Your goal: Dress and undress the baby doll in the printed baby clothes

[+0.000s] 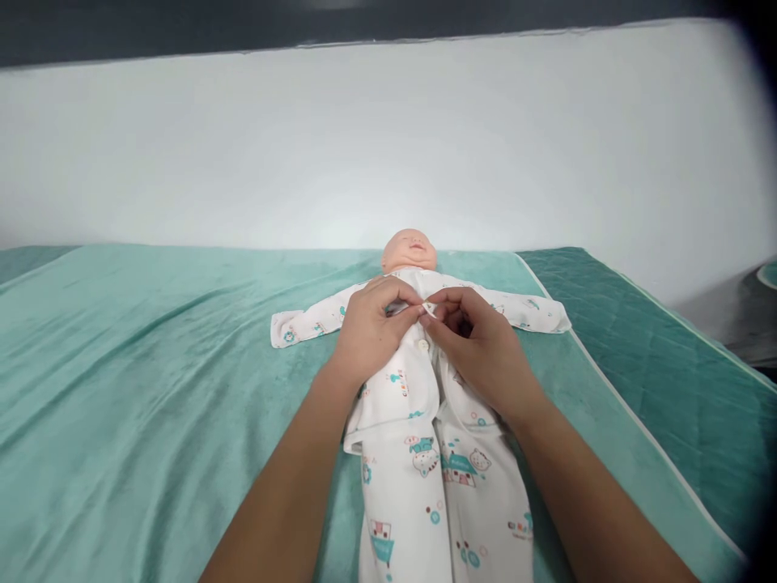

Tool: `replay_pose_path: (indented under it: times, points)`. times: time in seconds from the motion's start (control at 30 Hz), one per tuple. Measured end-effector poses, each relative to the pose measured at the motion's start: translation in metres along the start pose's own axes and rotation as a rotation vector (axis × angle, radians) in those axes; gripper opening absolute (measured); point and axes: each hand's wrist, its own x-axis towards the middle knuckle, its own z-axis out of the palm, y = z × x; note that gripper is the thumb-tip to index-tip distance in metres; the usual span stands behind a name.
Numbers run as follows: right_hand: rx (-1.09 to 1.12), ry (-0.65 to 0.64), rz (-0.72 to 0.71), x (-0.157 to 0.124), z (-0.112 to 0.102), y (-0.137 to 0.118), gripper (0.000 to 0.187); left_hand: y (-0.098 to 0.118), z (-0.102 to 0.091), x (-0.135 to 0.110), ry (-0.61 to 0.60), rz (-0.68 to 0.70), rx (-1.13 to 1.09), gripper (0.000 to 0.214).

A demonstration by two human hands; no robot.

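A baby doll (410, 249) lies on its back, head toward the wall, in a white printed shirt (388, 387) and white printed trousers (404, 502). Over its chest, my left hand (380, 328) pinches the shirt's front edge between thumb and forefinger. My right hand (477, 340) meets it there, thumb and fingertips closed on the same bit of cloth, where a small button seems to show. Just below the fingertips a pale button (423, 346) sits on the shirt front. Further down, the shirt's two front edges hang apart. The sleeves stretch out to both sides.
A light green sheet (182, 405) with soft folds covers the bed under the doll. Along the right runs a darker green quilted mattress (643, 364). A white wall (243, 154) rises behind, and a dark object (756, 316) stands at the far right.
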Motion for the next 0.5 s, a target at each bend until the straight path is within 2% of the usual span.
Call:
replay_pose_path:
  times: [0.23,0.5]
  points:
    - [-0.122,0.100,-0.128,0.0010,0.0019,0.0009,0.016,0.0027,0.0013,0.0013,0.024,-0.154,-0.114,0.006]
    - [0.055,0.064,-0.014,0.0046,-0.0060,-0.0011,0.022,0.0056,-0.0011,0.0028,0.014,-0.263,-0.196,0.014]
